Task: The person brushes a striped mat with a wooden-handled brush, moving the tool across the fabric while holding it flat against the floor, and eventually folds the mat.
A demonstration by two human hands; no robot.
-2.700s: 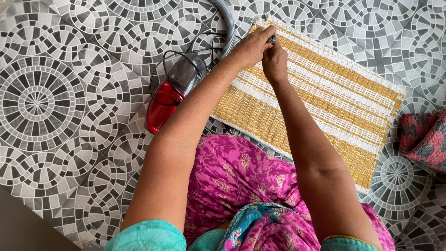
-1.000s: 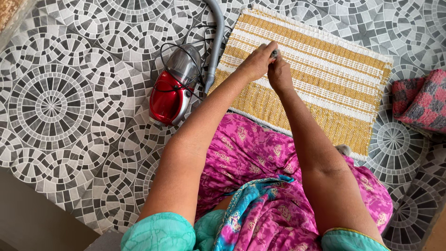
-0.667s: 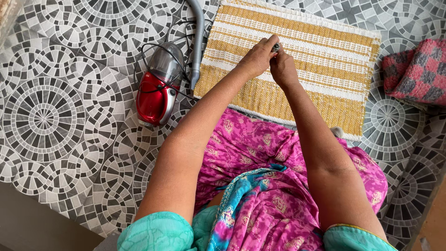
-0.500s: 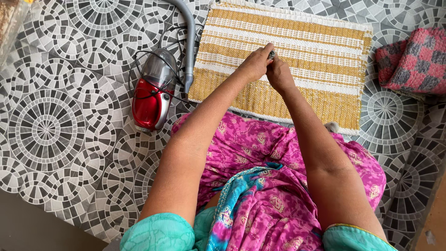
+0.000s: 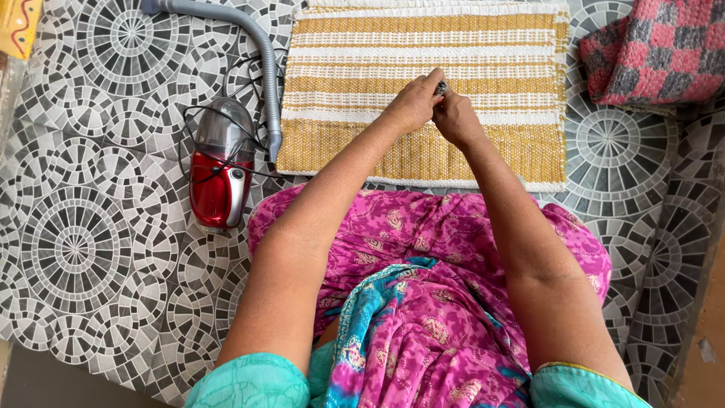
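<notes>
Since the frames before, the view has swung so that the striped mat now lies square across the top instead of slanting, the vacuum sits further left, and the two hands have stayed joined over the same spot. Largest is the grey-and-white mosaic tile floor (image 5: 83,249), patterned in circles. On it lies the yellow-and-white striped woven mat (image 5: 355,45), its near edge just beyond the person's knees, which are draped in pink patterned cloth (image 5: 423,302). At the top right sits a folded pink-and-grey checked cloth (image 5: 657,49), apart from the mat. Left of the mat rests a small red canister vacuum cleaner with a clear dome (image 5: 219,166), its grey ribbed hose (image 5: 260,68) curving up and away and a thin black cord looped about it. Over the middle of the mat, the left hand (image 5: 411,102) and the right hand (image 5: 453,117) meet, fingers pinched narrowly together around a small dark object (image 5: 440,88); what it is cannot be told. Both hands grip it between fingertips, as if working or twisting it. As a judgement, the step in hand is fine fingertip handling of that piece, and any further move calls for a steady, close pinch rather than reach.
</notes>
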